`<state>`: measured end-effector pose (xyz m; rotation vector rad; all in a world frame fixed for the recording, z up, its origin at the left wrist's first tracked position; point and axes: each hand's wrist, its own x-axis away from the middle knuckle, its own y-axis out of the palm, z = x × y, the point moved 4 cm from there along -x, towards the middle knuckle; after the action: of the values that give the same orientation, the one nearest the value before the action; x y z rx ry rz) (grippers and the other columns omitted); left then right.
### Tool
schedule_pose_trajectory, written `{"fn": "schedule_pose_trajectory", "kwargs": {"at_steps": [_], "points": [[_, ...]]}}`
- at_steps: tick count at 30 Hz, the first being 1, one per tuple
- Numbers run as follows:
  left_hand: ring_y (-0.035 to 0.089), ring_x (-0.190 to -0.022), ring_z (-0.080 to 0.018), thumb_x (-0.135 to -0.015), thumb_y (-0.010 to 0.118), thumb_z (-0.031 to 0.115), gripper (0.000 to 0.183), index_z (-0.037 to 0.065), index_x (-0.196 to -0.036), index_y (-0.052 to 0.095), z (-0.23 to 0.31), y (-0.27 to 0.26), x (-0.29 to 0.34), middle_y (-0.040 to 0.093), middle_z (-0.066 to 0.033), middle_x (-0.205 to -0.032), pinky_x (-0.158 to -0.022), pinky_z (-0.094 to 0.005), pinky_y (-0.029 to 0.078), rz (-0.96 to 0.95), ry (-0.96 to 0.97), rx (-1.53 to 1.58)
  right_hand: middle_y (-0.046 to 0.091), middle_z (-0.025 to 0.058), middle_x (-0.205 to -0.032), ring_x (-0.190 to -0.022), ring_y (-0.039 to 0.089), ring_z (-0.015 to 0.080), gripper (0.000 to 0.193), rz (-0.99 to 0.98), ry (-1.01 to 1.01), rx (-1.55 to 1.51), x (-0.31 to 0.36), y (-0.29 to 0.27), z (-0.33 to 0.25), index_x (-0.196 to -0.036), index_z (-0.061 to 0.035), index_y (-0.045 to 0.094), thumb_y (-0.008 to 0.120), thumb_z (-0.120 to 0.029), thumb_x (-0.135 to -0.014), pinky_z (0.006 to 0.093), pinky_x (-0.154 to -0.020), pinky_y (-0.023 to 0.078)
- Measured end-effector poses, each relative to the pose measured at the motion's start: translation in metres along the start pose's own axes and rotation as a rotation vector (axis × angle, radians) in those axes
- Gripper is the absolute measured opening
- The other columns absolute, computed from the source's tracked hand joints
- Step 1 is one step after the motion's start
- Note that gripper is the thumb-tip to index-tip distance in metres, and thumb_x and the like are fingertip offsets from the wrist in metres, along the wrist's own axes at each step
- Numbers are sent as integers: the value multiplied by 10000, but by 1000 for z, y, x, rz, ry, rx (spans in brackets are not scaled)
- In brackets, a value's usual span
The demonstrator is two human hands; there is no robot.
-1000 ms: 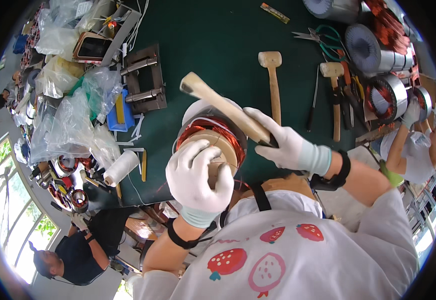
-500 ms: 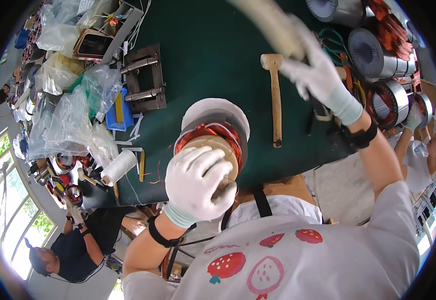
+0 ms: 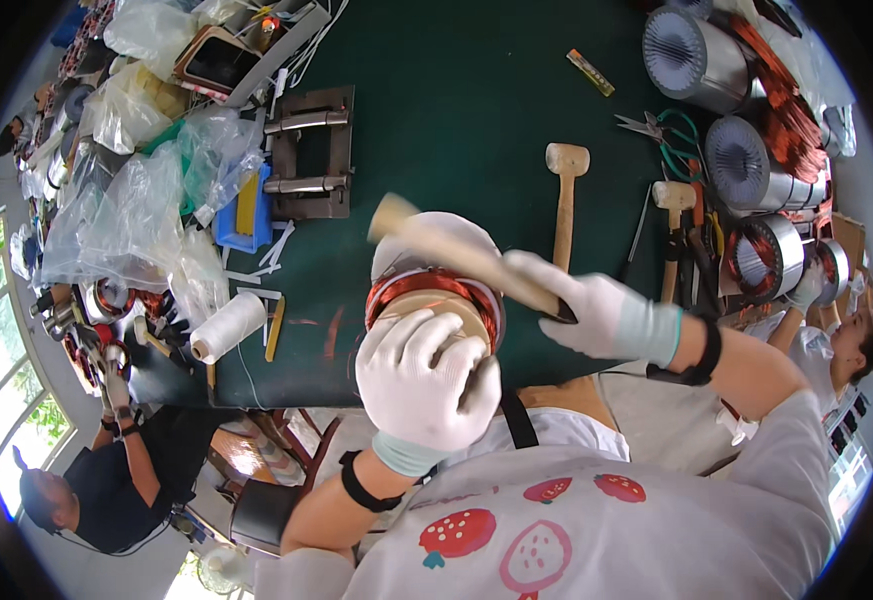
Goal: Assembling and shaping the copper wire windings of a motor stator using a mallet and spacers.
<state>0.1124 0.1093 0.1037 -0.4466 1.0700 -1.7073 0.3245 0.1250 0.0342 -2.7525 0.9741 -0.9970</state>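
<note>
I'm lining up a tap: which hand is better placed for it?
Probably the right hand: it grips the wooden bar, held near the copper coil. The left hand is on the round wooden piece, seemingly steadying it.

Your left hand [image 3: 426, 380] is resting over a wooden disc [image 3: 431, 303], copper winding [image 3: 393, 291] showing round its twelve-o'clock edge; your right hand [image 3: 601, 312] is gripping a wooden club [image 3: 456, 252]. A mallet [image 3: 565, 205] is lying at the winding's two o'clock.

You can read no words, numbers or signs here: at six o'clock, the pink script [image 3: 464, 495] on your white shirt [image 3: 596, 535] is too faint, and toward one o'clock any print on the small yellow packet [image 3: 590, 73] is too tiny
</note>
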Motion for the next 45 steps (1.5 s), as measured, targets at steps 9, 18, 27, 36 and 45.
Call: {"fn": "schedule_pose_trajectory", "kwargs": {"at_steps": [9, 18, 27, 36, 45], "points": [[641, -894, -291, -526, 811, 217, 346, 166, -833, 660, -12, -7, 1, 639, -51, -936, -810, -468, 517, -165, 118, 108, 654, 89, -902, -591, 582, 199, 784, 311, -7, -98, -27, -48, -4, -1595, -201, 265, 628, -79, -911, 340, -589, 537], [628, -975, -294, -599, 782, 140, 291, 122, -869, 676, -6, 0, 11, 639, -63, -996, -783, -470, 524, -19, -70, -38, 668, 166, -1028, -675, 647, 242, 817, 670, 132, -531, -43, -75, -1, -1577, -91, 280, 654, -80, -850, 371, -752, 577], [659, -911, -271, -600, 792, 223, 249, 153, -806, 670, -16, -7, 8, 657, -42, -969, -817, -428, 523, -190, 176, 81, 584, 190, -1413, -1069, 702, 326, 778, 532, -191, -74, -55, -69, -6, -1560, -129, 360, 626, -44, -834, 365, -926, 561], [642, -1037, -269, -702, 743, 282, 310, 117, -960, 696, -29, -16, 6, 688, -74, -1092, -915, -428, 512, -394, 530, 133, 674, 200, -1184, -870, 717, 289, 792, 359, -156, -64, -59, -54, -29, -1567, -138, 340, 639, -79, -836, 364, -818, 574], [577, -1149, -393, -731, 795, 219, 734, 54, -1389, 515, -31, -55, 53, 560, -188, -1352, -962, -482, 474, -53, -164, 28, 675, 205, -944, -784, 682, 375, 790, 230, 39, 372, 7, -29, -4, -1566, -237, 352, 651, -123, -844, 421, -726, 558]]}}
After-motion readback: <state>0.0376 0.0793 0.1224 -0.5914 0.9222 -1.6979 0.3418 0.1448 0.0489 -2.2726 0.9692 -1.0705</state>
